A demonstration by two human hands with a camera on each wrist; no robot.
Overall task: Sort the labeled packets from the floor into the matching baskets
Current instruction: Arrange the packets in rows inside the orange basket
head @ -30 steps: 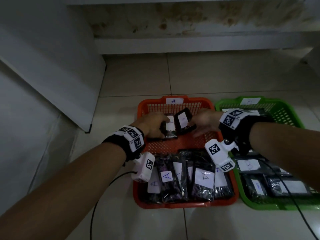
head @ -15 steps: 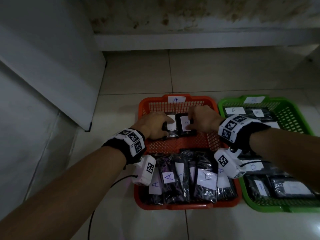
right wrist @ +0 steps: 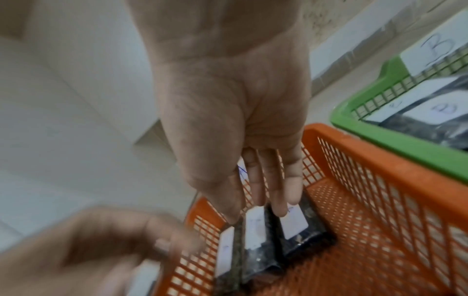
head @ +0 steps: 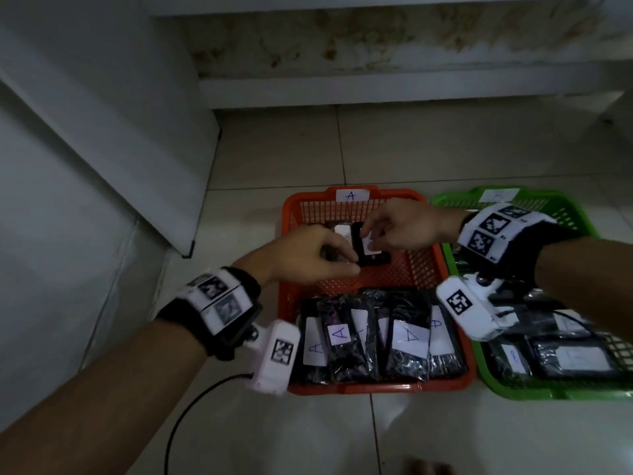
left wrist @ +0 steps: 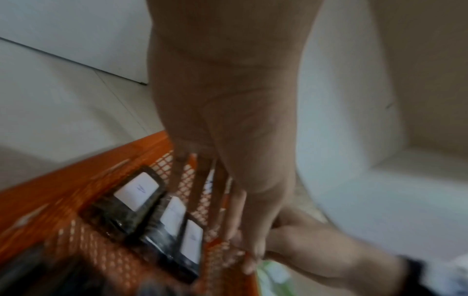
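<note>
Two hands over the orange basket (head: 445, 279): left hand (head: 301, 255) and right hand (head: 400, 228) released, fingers relaxed above newly placed packets (head: 371, 250). Placing step finishing; next, check the floor for remaining packets.

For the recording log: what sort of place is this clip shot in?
Probably a plain indoor room, a home or storeroom corner: a bare tiled floor, a stained white wall, and an orange basket and green basket set straight on the tiles.

Pale floor tiles (head: 274, 159) run back to a low white ledge (head: 376, 90), and the wall (head: 394, 39) above it is stained brown. A white panel (head: 102, 132) slants down at the left. A black cable (head: 191, 413) curls across the near tiles.
</note>
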